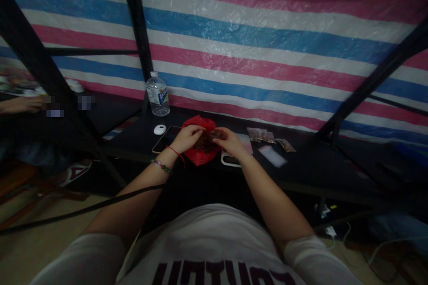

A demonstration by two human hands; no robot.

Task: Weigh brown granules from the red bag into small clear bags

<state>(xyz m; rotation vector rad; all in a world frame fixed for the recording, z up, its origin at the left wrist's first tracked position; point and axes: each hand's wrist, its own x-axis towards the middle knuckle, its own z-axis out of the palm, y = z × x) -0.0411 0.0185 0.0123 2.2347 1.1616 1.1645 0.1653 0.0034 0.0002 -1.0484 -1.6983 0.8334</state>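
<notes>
- Surroundings: a black table [310,167] stood against striped sheeting [250,64]; black metal bars [135,18] rose on either side, and a dark strap [110,203] crossed in front of the left forearm.
- Far left: another person's hand [26,105] rested beyond the frame, its details blurred.
- Back of table: a clear bottle [158,98] stood upright beside a bar; a white rounded object [159,129] lay before it, near a dark flat device [163,142].
- Right of the work: a pale flat device [246,143] was partly covered by the right hand; filled packets [261,136] and a flat translucent pouch [272,156] lay beyond it.
- Work item: a red bag [199,159] sat on the table between both hands, holding brown pieces [204,143].
- Left hand [187,137]: thumb and fingers drawn close at the bag's left side; whether they gripped anything could not be told.
- Right hand [231,143]: thumb and fingers pinching a small brown clump [218,134] above the bag's right side.
- Materials: sheeting glossy and creased, in pink, white and blue; bag thin, crumpled plastic; pieces rough and irregular; packets clear and roughly rectangular.
</notes>
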